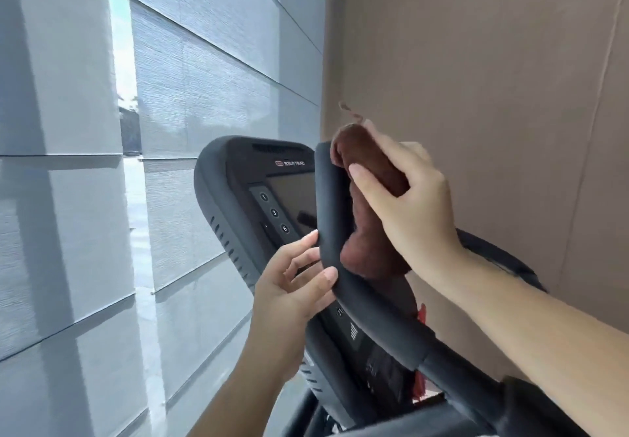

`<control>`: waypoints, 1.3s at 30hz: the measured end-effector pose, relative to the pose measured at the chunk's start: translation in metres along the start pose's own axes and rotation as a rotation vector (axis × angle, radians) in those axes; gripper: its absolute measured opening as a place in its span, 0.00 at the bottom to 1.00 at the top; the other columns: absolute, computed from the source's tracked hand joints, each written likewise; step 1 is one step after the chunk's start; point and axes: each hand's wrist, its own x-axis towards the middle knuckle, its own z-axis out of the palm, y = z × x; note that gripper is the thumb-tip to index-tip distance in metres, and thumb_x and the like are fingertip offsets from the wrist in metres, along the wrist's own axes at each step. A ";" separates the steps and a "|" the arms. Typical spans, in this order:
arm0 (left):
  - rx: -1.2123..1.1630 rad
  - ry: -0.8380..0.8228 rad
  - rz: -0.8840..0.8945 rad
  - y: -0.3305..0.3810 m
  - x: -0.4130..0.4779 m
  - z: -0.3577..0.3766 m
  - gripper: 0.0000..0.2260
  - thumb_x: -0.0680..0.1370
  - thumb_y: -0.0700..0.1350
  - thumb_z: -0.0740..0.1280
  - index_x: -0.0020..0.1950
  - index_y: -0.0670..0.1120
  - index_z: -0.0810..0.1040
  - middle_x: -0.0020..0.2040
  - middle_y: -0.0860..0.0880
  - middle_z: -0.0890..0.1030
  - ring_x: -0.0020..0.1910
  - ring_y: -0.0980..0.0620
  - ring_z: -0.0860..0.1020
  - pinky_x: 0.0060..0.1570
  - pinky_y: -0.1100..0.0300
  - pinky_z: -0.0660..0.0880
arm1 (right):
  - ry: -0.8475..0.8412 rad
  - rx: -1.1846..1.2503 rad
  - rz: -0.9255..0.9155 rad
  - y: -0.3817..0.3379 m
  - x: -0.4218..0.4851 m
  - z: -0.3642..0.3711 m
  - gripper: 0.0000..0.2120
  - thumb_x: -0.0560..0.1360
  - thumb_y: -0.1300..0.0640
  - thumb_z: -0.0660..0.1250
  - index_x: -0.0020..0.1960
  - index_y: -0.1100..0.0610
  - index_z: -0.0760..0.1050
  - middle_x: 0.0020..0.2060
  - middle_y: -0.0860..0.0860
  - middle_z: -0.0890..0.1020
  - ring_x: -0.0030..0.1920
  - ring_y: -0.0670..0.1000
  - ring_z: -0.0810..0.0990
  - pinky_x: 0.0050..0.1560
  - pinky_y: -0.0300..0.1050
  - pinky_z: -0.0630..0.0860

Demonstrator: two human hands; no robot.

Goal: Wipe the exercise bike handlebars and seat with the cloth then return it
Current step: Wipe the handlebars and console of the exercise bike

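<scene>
Brown cloth: a soft, fuzzy brown rag (369, 198), bunched against the right side of the upright handlebar horn, with a loose thread sticking up at the top

Handlebar: black foam-padded curved bar (335, 218) on the exercise bike, rising right in front of the dark console with number buttons (272, 198)

Right hand: right hand (405, 198) clamped around the cloth, fingers curled over it and pressing it onto the foam

Left hand: left hand (296, 287) steadying the bar lower down, thumb and fingertips lightly on the padding, loosely open and holding nothing else

How it'll handle: cloth looks light and floppy, so I'd guess it needs a full-palm bunch like this or it'll slide off; the foam probably grips a bit and gives under pressure, so no need to mash it

Where to grab: middle of the wad, wrapped round the bar

Progress: looks like mid-wipe on the handlebars; seat isn't in view, so can't tell about that

Background: grey panelled window blinds (204, 79) left, plain tan wall (476, 62) right
</scene>
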 end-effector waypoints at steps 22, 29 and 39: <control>1.122 -0.385 0.904 -0.025 0.054 -0.102 0.12 0.75 0.41 0.68 0.57 0.40 0.78 0.57 0.43 0.78 0.66 0.44 0.69 0.65 0.48 0.62 | 0.103 -1.015 -0.087 -0.047 -0.045 0.064 0.20 0.73 0.56 0.67 0.64 0.51 0.72 0.52 0.58 0.74 0.50 0.57 0.74 0.44 0.41 0.67; 1.274 -0.423 1.073 -0.036 0.071 -0.109 0.16 0.77 0.52 0.59 0.57 0.43 0.78 0.58 0.45 0.78 0.66 0.48 0.66 0.65 0.50 0.58 | -0.142 -1.221 -0.143 -0.046 -0.099 0.033 0.21 0.72 0.55 0.67 0.64 0.52 0.72 0.48 0.58 0.77 0.44 0.58 0.76 0.35 0.48 0.77; 1.351 -0.459 1.073 -0.029 0.069 -0.113 0.19 0.76 0.53 0.56 0.57 0.43 0.78 0.59 0.45 0.78 0.65 0.46 0.71 0.65 0.49 0.58 | 0.189 -1.045 -0.108 -0.047 -0.031 0.080 0.18 0.73 0.53 0.67 0.62 0.51 0.74 0.52 0.57 0.73 0.49 0.55 0.73 0.45 0.41 0.69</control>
